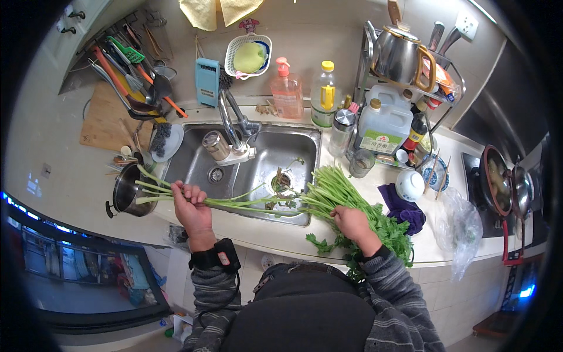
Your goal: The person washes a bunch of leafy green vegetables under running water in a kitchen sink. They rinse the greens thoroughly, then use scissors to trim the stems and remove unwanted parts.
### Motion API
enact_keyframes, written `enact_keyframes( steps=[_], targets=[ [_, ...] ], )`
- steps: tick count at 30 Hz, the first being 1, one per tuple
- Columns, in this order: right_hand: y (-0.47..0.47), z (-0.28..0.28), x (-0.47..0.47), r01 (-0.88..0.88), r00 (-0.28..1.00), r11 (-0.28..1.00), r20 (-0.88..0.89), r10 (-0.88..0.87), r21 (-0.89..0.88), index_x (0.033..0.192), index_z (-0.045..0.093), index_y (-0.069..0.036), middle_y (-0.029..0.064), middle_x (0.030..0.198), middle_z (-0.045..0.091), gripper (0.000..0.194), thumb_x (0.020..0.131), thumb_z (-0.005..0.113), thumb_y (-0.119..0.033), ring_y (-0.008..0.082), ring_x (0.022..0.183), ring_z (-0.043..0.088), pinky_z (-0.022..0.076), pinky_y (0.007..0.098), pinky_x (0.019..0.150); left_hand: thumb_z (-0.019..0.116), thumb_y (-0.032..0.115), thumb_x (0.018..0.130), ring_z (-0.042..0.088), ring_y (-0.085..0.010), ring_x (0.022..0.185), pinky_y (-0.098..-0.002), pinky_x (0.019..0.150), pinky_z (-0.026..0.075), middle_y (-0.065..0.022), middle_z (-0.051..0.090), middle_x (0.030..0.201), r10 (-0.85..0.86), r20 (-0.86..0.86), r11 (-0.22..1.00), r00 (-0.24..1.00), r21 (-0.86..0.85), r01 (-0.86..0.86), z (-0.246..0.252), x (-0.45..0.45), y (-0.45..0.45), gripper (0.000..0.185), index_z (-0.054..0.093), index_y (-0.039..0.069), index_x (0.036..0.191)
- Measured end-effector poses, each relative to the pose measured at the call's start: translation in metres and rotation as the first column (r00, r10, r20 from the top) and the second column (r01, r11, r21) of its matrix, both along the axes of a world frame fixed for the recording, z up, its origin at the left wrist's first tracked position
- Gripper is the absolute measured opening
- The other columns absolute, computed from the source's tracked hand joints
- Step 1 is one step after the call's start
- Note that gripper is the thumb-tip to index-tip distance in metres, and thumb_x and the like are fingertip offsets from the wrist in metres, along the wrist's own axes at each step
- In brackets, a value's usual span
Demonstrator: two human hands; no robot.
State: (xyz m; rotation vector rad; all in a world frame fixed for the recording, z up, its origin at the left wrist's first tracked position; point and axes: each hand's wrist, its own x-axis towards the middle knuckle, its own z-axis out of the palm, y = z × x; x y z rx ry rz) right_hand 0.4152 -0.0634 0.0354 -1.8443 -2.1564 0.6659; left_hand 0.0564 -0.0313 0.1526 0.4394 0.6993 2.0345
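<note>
My left hand (192, 207) grips a few long green celery stalks (246, 203) above the front of the sink. Their pale cut ends stick out past my fist to the left, over a steel pot (132, 191). On the counter to the right of the sink lies a thick bunch of leafy celery (327, 185), its leaves hanging over the front edge. My right hand (352, 223) rests on that bunch, fingers curled around part of it; the fingertips are partly hidden. Wilted leaf scraps (279, 181) lie around the drain of the right basin.
A chrome faucet (226, 116) with a filter rises between the sink's basins. Behind stand a soap pump bottle (286, 94) and a glass jar (341, 132). Rightward are a white bowl (409, 185), a purple cloth (402, 211), a plastic bag (459, 224) and a pan (496, 180) on the stove.
</note>
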Motion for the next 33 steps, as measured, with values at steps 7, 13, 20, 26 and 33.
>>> enact_keyframes(
  steps=[7,13,20,26,33],
  targets=[
    [0.0,-0.042,-0.004,0.002,0.927,0.995,0.374,-0.038,0.097,0.075,0.062,-0.012,0.0125,0.078,0.063,0.013,0.077,0.052,-0.018,0.0291,0.067,0.063,0.0498,0.0428,0.06,0.047,0.032,0.094,0.027,-0.0052,0.051,-0.0193,0.042,0.025,0.005,0.032,0.062,0.202,-0.028,0.979,0.979,0.038,-0.201,0.008,-0.032,-0.014,0.022,0.048,0.011,0.087],
    [0.014,0.015,0.034,0.086,0.951,0.996,-0.295,-0.091,-0.032,0.084,0.066,-0.009,0.0127,0.071,0.062,0.017,0.073,0.063,-0.021,0.0223,0.062,0.061,0.048,0.0333,0.06,0.051,0.027,0.093,0.026,-0.0035,0.047,-0.019,0.039,0.022,0.007,0.029,0.057,-0.015,-0.102,0.997,0.995,-0.075,0.007,-0.001,-0.01,-0.019,0.017,0.053,0.01,0.091],
    [0.013,0.111,0.049,-0.047,0.613,0.967,-0.772,-0.169,-0.249,0.09,0.064,-0.001,-0.0046,0.077,0.06,0.019,0.083,0.063,-0.019,0.0042,0.071,0.05,0.0421,0.0208,0.067,0.056,0.018,0.089,0.031,0.0005,0.046,-0.0157,0.039,0.026,0.0072,0.045,0.068,-0.646,-0.437,0.763,0.626,-0.406,0.503,-0.006,0.125,-0.02,0.025,0.057,0.003,0.109],
    [0.0,0.125,0.007,-0.201,0.6,0.966,-0.8,-0.01,-0.163,0.092,0.062,-0.002,-0.0058,0.077,0.056,0.016,0.084,0.064,-0.016,0.0032,0.071,0.047,0.0398,0.0192,0.065,0.067,0.016,0.083,0.051,-0.0052,0.067,-0.0203,0.061,0.042,0.0037,0.055,0.072,-0.667,-0.62,0.729,0.414,-0.427,0.535,0.011,0.184,-0.015,0.024,0.062,-0.001,0.099],
    [-0.008,0.104,0.006,-0.428,0.445,0.865,-0.894,-0.05,-0.262,0.098,0.059,-0.005,-0.0047,0.087,0.058,0.02,0.086,0.062,-0.02,0.004,0.082,0.049,0.0404,0.0215,0.075,0.062,0.023,0.087,0.031,-0.0016,0.043,-0.0199,0.039,0.025,0.0081,0.041,0.055,-0.731,-0.455,0.682,0.509,-0.453,0.574,0.017,0.173,-0.005,0.019,0.064,0.003,0.089]
  ],
)
